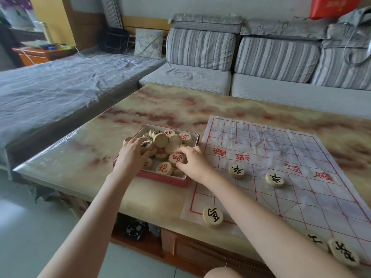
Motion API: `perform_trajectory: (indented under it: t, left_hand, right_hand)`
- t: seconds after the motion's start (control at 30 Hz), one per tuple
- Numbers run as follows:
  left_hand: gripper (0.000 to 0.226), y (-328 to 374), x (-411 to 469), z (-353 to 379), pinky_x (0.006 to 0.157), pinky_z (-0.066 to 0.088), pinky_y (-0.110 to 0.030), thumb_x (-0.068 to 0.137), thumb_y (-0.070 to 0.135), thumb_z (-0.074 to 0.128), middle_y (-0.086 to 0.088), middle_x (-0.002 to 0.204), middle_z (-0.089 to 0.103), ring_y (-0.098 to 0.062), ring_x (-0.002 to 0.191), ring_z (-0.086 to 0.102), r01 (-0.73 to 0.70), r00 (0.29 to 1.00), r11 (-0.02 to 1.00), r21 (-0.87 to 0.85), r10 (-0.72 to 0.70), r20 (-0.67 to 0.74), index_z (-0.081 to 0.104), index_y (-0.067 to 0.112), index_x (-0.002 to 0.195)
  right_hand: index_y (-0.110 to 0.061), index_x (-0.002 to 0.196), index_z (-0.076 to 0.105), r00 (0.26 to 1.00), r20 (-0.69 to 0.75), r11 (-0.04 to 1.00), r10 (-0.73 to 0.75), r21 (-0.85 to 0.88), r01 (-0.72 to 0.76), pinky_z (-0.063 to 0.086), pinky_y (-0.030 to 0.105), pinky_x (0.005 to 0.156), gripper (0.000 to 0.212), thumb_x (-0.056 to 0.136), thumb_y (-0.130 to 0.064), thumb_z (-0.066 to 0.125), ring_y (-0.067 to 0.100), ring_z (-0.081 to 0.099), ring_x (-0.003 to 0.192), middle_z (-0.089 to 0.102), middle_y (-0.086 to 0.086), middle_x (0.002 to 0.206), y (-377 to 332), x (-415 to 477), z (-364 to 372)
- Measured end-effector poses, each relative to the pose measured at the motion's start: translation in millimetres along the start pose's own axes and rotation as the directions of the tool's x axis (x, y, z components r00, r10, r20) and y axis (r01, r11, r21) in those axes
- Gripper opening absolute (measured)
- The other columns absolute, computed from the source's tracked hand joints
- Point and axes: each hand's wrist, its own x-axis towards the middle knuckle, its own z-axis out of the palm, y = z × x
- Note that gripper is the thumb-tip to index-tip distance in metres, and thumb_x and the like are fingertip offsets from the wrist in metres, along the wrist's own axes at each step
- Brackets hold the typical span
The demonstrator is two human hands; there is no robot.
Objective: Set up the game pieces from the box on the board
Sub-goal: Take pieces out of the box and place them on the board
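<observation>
A shallow red-walled box (164, 178) sits on the marble-patterned table (160, 105), and both hands are down inside it, sorting through a loose heap of round wooden xiangqi pieces, some face up and some blank side up. The left hand (131, 157) reaches over the box's left wall with its fingers curled round a black-marked piece (147, 145), which it seems to lift from the pile. The right hand (195, 163) comes in over the box's right wall, and its thumb and fingertips pinch a red-marked piece (176, 158) lying near the front, just behind a red cannon piece (164, 168). Using both hands at once looks like a way to pick out two pieces per reach. The paper board (281, 149), creased and printed with a red grid, lies flat just to the right of the box, its edge touching or nearly touching the box wall, so each piece has only a short way to travel. Few pieces are out of the box yet. Two black soldier pieces (237, 171) (274, 179) stand in a row to its right, a black chariot piece (213, 216) sits on the board's near corner in front of the box, and two more black pieces (344, 252) (316, 240) lie far to its right along the near edge, one partly hidden by the right forearm. All those set out are black and on the near side, so the near half is likely being filled first, and the setup is at an early stage. A striped sofa (200, 77) stands beyond the table, behind the box.
</observation>
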Motion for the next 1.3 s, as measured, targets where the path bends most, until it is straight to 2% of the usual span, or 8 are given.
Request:
perform_trajectory:
  t: [0.13, 0.3, 0.57, 0.7, 0.83, 0.97, 1.1, 1.3]
  left_hand:
    - [0.048, -1.5, 8.6, 5.5, 0.101, 0.031, -0.038, 0.085, 0.031, 0.061, -0.011, 0.132, 0.052, -0.030, 0.124, 0.036, 0.004, 0.999, 0.998, 0.061, -0.007, 0.039, 0.050, 0.016, 0.129]
    - [0.043, -1.6, 11.8, 5.6, 0.100, 0.030, -0.037, 0.085, 0.030, 0.061, -0.010, 0.131, 0.052, -0.031, 0.121, 0.036, 0.005, 0.999, 0.996, 0.086, -0.008, 0.034, 0.053, 0.018, 0.125]
    - [0.047, 5.0, -1.7, -1.9, 0.086, 0.042, -0.036, 0.069, 0.025, 0.078, -0.009, 0.112, 0.053, -0.028, 0.110, 0.048, 0.027, 0.999, 0.997, -0.068, -0.029, -0.024, 0.061, 0.019, 0.112]
    - [0.045, 12.0, -8.5, -7.7, 0.084, 0.048, -0.037, 0.067, 0.026, 0.079, -0.006, 0.111, 0.053, -0.026, 0.102, 0.056, 0.020, 0.995, 0.992, -0.128, -0.033, -0.097, 0.063, 0.018, 0.109]
    - [0.051, 19.8, -12.5, -11.3, 0.088, 0.048, -0.039, 0.062, 0.026, 0.083, -0.006, 0.111, 0.054, -0.027, 0.103, 0.054, -0.012, 0.996, 0.979, -0.202, -0.007, -0.093, 0.064, 0.021, 0.109]
    - [0.050, 41.1, -17.9, -8.9, 0.080, 0.042, -0.025, 0.061, 0.020, 0.084, -0.006, 0.112, 0.055, -0.016, 0.093, 0.051, -0.064, 0.995, 0.964, -0.259, 0.043, -0.085, 0.066, 0.019, 0.107]
    - [0.051, 60.8, -19.1, -2.8, 0.082, 0.051, -0.036, 0.060, 0.022, 0.084, -0.007, 0.109, 0.058, -0.024, 0.090, 0.058, -0.126, 0.991, 0.954, -0.271, 0.109, -0.075, 0.066, 0.020, 0.108]
    - [0.053, 83.8, -21.5, 7.4, 0.077, 0.040, -0.025, 0.063, 0.021, 0.082, -0.006, 0.108, 0.059, -0.017, 0.085, 0.052, -0.154, 0.988, 0.948, -0.278, 0.155, -0.021, 0.063, 0.020, 0.112]
  right_hand:
    - [-0.023, 0.131, 0.049, 1.000, -0.009, 0.997, 0.018, -0.078, -0.019, 0.025, 0.033, 0.101, 0.044, 0.087, -0.023, 0.055, 0.024, 0.035, 0.126, 0.052, 0.004, 0.133, 1.7, 5.4, 7.5]
    - [-0.023, 0.133, 0.046, 1.000, -0.002, 0.996, 0.008, -0.086, -0.008, 0.020, 0.033, 0.102, 0.050, 0.085, -0.026, 0.057, 0.024, 0.032, 0.130, 0.045, 0.003, 0.141, 4.9, 4.2, 9.1]
    - [-0.022, 0.130, 0.050, 0.999, -0.052, 0.999, 0.003, -0.046, -0.006, 0.021, 0.030, 0.098, 0.049, 0.083, -0.028, 0.062, 0.021, 0.036, 0.125, 0.050, 0.001, 0.132, 8.4, 6.3, 11.4]
    - [-0.018, 0.128, 0.052, 0.995, -0.100, 0.997, 0.009, 0.071, -0.002, 0.028, 0.027, 0.100, 0.052, 0.079, -0.026, 0.068, 0.021, 0.040, 0.121, 0.052, 0.003, 0.126, 9.1, 2.5, 9.1]
    - [-0.017, 0.127, 0.053, 0.991, -0.130, 0.990, 0.009, 0.143, 0.009, 0.035, 0.029, 0.100, 0.052, 0.078, -0.025, 0.070, 0.020, 0.044, 0.118, 0.054, 0.004, 0.121, 12.0, -8.8, -3.8]
    - [-0.017, 0.126, 0.053, 0.989, -0.145, 0.988, 0.003, 0.155, 0.020, 0.037, 0.037, 0.102, 0.052, 0.078, -0.027, 0.070, 0.020, 0.046, 0.116, 0.055, 0.003, 0.119, 21.7, -22.4, -19.9]
    - [-0.018, 0.124, 0.055, 0.982, -0.187, 0.988, 0.024, 0.153, 0.005, 0.038, 0.037, 0.100, 0.050, 0.077, -0.026, 0.072, 0.020, 0.049, 0.113, 0.057, 0.004, 0.115, 35.0, -36.1, -35.1]
    - [-0.016, 0.125, 0.055, 0.975, -0.212, 0.991, 0.072, 0.129, -0.045, 0.038, 0.036, 0.101, 0.052, 0.077, -0.023, 0.073, 0.019, 0.048, 0.113, 0.057, 0.002, 0.116, 60.6, -55.6, -59.2]
